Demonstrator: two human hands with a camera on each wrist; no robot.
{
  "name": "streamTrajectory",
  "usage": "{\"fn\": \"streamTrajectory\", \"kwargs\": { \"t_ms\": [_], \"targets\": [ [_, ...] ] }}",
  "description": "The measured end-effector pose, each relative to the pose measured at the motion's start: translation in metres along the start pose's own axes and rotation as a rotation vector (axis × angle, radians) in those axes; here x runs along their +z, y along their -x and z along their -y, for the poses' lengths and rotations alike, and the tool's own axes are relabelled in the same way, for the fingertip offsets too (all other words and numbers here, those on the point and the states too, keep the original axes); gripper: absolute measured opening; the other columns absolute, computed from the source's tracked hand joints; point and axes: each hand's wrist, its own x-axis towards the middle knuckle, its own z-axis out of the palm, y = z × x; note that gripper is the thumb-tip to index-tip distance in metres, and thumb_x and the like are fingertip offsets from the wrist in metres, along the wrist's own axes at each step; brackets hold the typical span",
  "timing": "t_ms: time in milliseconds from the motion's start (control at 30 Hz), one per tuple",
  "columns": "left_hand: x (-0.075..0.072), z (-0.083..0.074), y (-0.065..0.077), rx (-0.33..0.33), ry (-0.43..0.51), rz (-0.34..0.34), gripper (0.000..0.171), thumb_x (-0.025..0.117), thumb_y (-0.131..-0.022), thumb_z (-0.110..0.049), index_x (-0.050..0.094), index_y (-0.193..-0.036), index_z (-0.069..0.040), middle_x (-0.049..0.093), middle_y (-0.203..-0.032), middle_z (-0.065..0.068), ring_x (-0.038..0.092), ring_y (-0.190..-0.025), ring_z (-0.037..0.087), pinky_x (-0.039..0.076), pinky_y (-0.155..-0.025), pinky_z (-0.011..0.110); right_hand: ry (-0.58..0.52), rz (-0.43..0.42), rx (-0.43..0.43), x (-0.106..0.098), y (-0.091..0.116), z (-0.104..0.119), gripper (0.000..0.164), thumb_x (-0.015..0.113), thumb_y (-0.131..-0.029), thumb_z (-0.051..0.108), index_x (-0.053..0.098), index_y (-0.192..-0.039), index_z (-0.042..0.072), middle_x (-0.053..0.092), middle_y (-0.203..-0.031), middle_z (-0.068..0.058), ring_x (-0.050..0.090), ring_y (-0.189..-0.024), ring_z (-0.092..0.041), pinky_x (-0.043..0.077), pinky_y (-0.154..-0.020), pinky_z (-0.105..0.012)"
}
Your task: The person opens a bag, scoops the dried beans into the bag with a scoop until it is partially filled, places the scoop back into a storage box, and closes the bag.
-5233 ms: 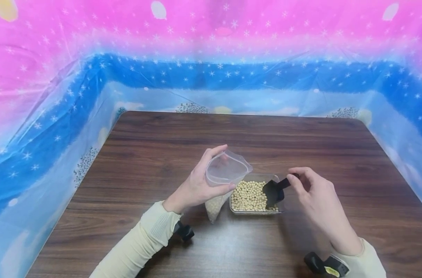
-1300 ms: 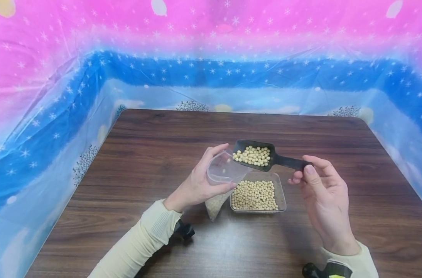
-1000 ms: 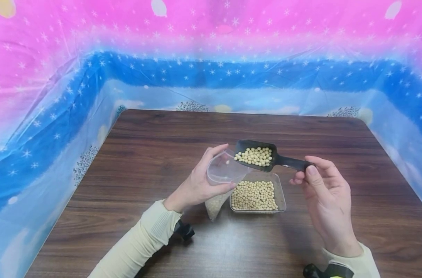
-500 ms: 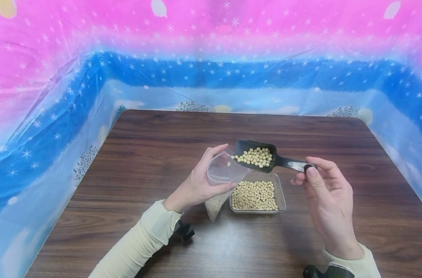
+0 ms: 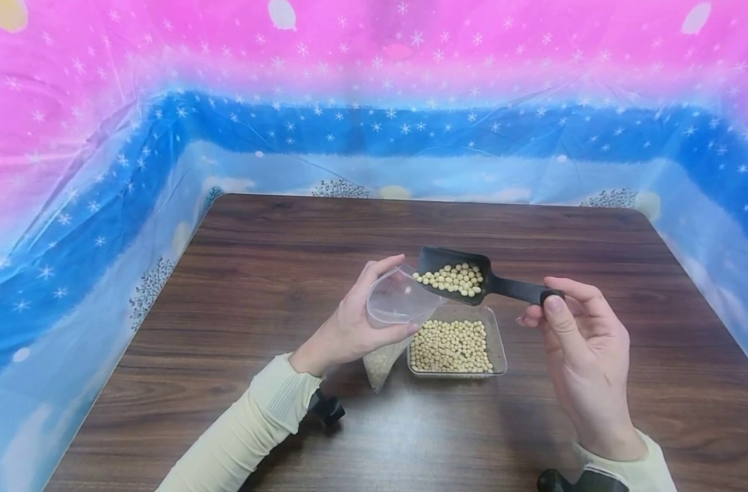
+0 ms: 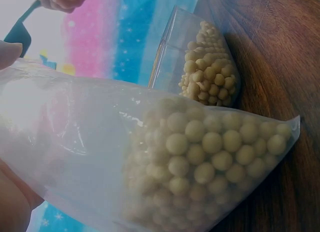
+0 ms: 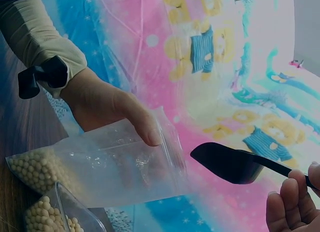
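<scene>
My left hand (image 5: 343,321) holds a clear plastic bag (image 5: 398,297) upright, thumb and fingers spreading its mouth. Round pale-yellow beans (image 6: 210,147) fill the bottom of the bag, which is close to the table. My right hand (image 5: 586,355) pinches the end of a black scoop's handle between thumb and fingers. Tipped toward the left, the scoop (image 5: 429,257) carries a heap of the same beans, its front lip right at the bag's mouth. In the right wrist view the scoop's dark underside (image 7: 227,164) shows beside the bag opening.
A clear rectangular container (image 5: 500,342) of beans stands on the brown wooden table (image 5: 325,232), just right of the bag and below the scoop. A printed pink and blue cloth (image 5: 362,130) surrounds the table's far and side edges. Black wrist mounts (image 5: 327,408) sit at both cuffs.
The scoop has risen from the bean container, loaded, to the bag's mouth. Over the last second the beans on it have thinned slightly, and the right hand has shifted a little right.
</scene>
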Motion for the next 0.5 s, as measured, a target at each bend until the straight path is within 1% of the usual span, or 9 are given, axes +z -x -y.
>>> {"fn": "streamTrajectory", "kwargs": {
  "t_ms": [267,367,500],
  "targets": [
    [-0.0002,-0.0007,0.0,-0.029,0.007,0.003,0.082,0.078,-0.078,0.0,0.032,-0.145,-0.003,0.047,-0.125,0.017,0.05,-0.113,0.032,0.046,-0.098,0.051,0.024,0.005,-0.04,0.0028,0.0008,0.0014,0.027,0.04,-0.095,-0.019,0.045,-0.121,-0.023,0.065,-0.085,-0.021,0.066,-0.079,-0.028,0.056,-0.08,-0.033],
    [0.0,-0.0003,-0.0001,-0.024,0.002,0.001,0.082,0.078,-0.078,0.0,0.032,-0.145,-0.002,0.047,-0.124,0.017,0.05,-0.113,0.032,0.045,-0.099,0.051,0.023,0.012,-0.051,0.0036,0.001,0.0019,0.027,0.04,-0.094,-0.019,0.046,-0.12,-0.024,0.066,-0.086,-0.021,0.066,-0.079,-0.028,0.056,-0.08,-0.033],
    [0.0002,-0.0001,-0.0003,-0.017,-0.011,-0.002,0.081,0.078,-0.078,-0.001,0.033,-0.145,-0.002,0.048,-0.124,0.014,0.049,-0.115,0.027,0.041,-0.103,0.05,0.032,0.019,-0.071,0.0051,0.001,0.0025,0.027,0.04,-0.094,-0.02,0.046,-0.119,-0.024,0.066,-0.085,-0.022,0.066,-0.08,-0.028,0.056,-0.081,-0.034]
  ]
}}
